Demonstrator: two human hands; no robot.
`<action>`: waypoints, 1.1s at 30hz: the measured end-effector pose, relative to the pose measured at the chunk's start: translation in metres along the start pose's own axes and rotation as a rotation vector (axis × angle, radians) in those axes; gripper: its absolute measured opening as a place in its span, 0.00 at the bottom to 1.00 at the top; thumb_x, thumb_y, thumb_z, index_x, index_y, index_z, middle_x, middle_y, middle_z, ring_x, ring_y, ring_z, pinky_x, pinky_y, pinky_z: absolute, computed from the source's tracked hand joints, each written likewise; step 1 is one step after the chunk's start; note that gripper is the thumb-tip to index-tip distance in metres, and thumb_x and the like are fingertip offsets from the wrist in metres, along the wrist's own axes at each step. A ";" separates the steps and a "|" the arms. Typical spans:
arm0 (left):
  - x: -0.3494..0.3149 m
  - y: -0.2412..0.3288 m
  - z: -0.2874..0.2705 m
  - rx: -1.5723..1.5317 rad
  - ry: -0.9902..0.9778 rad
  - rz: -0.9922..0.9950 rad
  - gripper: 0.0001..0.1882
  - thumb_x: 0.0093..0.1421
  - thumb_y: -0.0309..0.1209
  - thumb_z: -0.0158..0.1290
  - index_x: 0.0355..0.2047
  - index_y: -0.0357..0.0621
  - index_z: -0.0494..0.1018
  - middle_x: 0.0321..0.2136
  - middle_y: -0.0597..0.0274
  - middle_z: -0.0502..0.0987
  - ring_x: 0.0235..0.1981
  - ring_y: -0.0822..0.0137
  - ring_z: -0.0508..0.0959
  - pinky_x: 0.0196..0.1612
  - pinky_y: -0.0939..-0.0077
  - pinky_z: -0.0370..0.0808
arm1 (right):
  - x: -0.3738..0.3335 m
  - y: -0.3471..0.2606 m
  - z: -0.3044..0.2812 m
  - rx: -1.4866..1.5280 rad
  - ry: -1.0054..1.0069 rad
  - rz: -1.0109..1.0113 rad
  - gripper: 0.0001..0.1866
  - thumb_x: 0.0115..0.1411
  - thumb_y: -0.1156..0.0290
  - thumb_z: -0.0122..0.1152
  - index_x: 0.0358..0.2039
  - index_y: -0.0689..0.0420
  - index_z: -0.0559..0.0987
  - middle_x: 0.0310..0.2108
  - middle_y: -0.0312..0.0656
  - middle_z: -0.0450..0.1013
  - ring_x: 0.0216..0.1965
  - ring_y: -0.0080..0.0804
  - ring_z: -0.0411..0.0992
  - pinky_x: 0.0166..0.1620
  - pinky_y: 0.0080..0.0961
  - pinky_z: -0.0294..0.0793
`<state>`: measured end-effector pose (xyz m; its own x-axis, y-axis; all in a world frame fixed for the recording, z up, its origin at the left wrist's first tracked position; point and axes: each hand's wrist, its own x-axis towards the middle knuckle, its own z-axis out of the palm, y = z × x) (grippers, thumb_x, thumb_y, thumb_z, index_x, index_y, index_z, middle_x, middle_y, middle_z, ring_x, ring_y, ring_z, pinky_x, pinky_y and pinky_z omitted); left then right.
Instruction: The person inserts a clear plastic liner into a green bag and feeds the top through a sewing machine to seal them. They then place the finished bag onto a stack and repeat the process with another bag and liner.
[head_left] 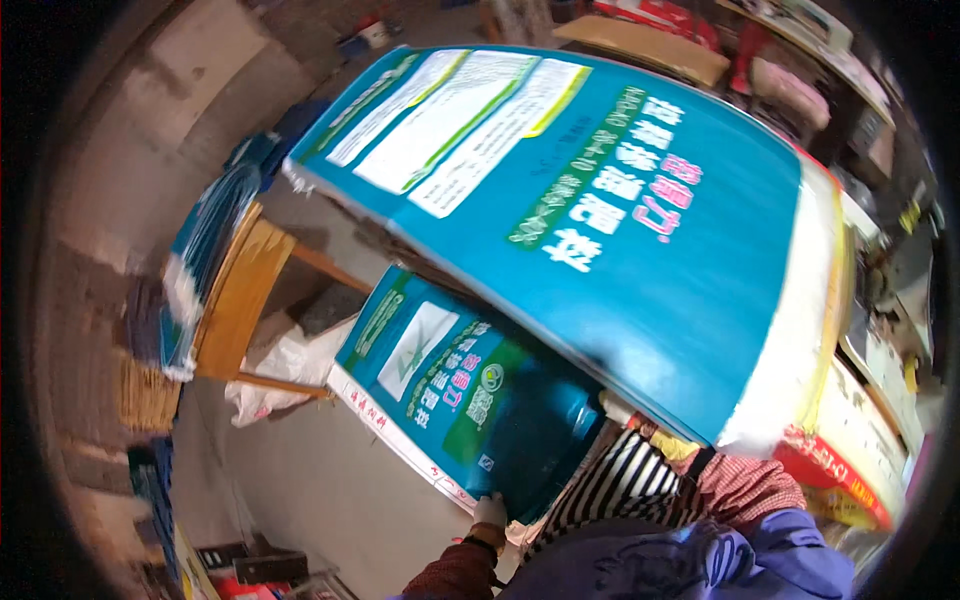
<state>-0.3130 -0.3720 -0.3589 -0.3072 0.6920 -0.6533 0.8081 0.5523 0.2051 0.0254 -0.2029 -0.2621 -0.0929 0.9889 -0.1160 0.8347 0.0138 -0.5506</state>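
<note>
My left hand (pixel 489 511), in a pale glove with a dark band at the wrist, is closed on the near edge of a flat teal printed sack (pixel 535 440). This sack lies lower than a large stack of teal sacks (pixel 700 290) and partly beneath its overhanging edge. My right hand (pixel 670 445), in a yellowish glove below a checked sleeve, is at the stack's near edge, close to the lower sack's right corner. Its fingers are partly hidden, so its grip cannot be made out.
Left of the sacks stands a wooden stool or frame (pixel 245 290), with bundled blue sacks (pixel 210 230) beside it. A white sack (pixel 280 375) lies on the grey floor. To the right are a red-and-yellow sack (pixel 835 480) and cluttered furniture. A pink cushioned seat (pixel 790 90) stands behind the stack.
</note>
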 end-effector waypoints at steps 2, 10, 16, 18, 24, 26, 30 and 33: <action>0.010 -0.012 0.008 0.019 -0.077 -0.022 0.24 0.59 0.44 0.42 0.39 0.31 0.71 0.38 0.39 0.74 0.42 0.45 0.74 0.44 0.56 0.70 | -0.032 -0.011 -0.027 0.220 -0.209 0.144 0.15 0.62 0.60 0.45 0.34 0.55 0.78 0.32 0.47 0.74 0.35 0.41 0.73 0.43 0.35 0.70; -0.079 0.207 -0.128 -0.281 0.587 0.800 0.13 0.51 0.19 0.52 0.39 0.32 0.69 0.40 0.55 0.69 0.42 0.59 0.70 0.47 0.70 0.68 | -0.135 -0.036 -0.143 0.276 0.212 -0.327 0.14 0.54 0.64 0.51 0.35 0.57 0.79 0.35 0.40 0.76 0.40 0.37 0.73 0.45 0.33 0.70; -0.224 0.405 -0.176 0.070 0.515 1.806 0.13 0.49 0.27 0.56 0.36 0.37 0.71 0.36 0.52 0.72 0.36 0.57 0.73 0.38 0.68 0.70 | -0.176 -0.012 -0.206 0.584 -0.004 -0.428 0.10 0.53 0.65 0.56 0.35 0.53 0.78 0.30 0.42 0.76 0.35 0.35 0.74 0.38 0.29 0.72; -0.237 0.439 -0.151 0.334 0.571 1.814 0.12 0.48 0.31 0.57 0.32 0.39 0.73 0.29 0.53 0.73 0.32 0.54 0.73 0.35 0.67 0.70 | -0.184 -0.012 -0.225 1.058 0.069 -0.158 0.07 0.51 0.73 0.57 0.33 0.58 0.77 0.26 0.40 0.74 0.27 0.29 0.73 0.32 0.21 0.72; -0.230 0.447 -0.142 0.285 0.331 1.708 0.06 0.49 0.27 0.55 0.28 0.40 0.74 0.25 0.55 0.73 0.28 0.55 0.73 0.33 0.67 0.70 | -0.194 0.007 -0.259 1.539 0.594 0.373 0.10 0.61 0.75 0.48 0.39 0.65 0.75 0.29 0.41 0.75 0.25 0.24 0.72 0.31 0.17 0.71; -0.238 0.440 -0.150 0.237 0.371 1.749 0.04 0.47 0.24 0.55 0.26 0.40 0.73 0.24 0.55 0.73 0.27 0.54 0.73 0.32 0.66 0.70 | -0.190 0.007 -0.263 1.653 0.545 0.454 0.10 0.60 0.75 0.49 0.40 0.66 0.75 0.29 0.41 0.75 0.25 0.24 0.71 0.31 0.16 0.71; -0.253 0.438 -0.159 0.372 0.508 1.894 0.06 0.43 0.21 0.56 0.23 0.43 0.71 0.24 0.58 0.72 0.28 0.55 0.72 0.31 0.67 0.69 | -0.163 0.023 -0.256 1.112 0.499 0.129 0.22 0.61 0.53 0.48 0.32 0.61 0.77 0.23 0.42 0.74 0.26 0.33 0.73 0.33 0.25 0.71; -0.258 0.434 -0.165 0.570 0.596 1.963 0.08 0.42 0.22 0.57 0.24 0.45 0.71 0.22 0.60 0.71 0.26 0.57 0.72 0.28 0.66 0.68 | -0.159 0.011 -0.286 0.793 0.330 0.310 0.24 0.60 0.48 0.44 0.30 0.58 0.77 0.23 0.45 0.74 0.28 0.41 0.74 0.35 0.32 0.71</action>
<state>0.0341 -0.2343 0.0190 0.9239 0.1396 0.3562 0.1867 -0.9772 -0.1012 0.2042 -0.3179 -0.0132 0.3351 0.9252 -0.1782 0.1669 -0.2445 -0.9552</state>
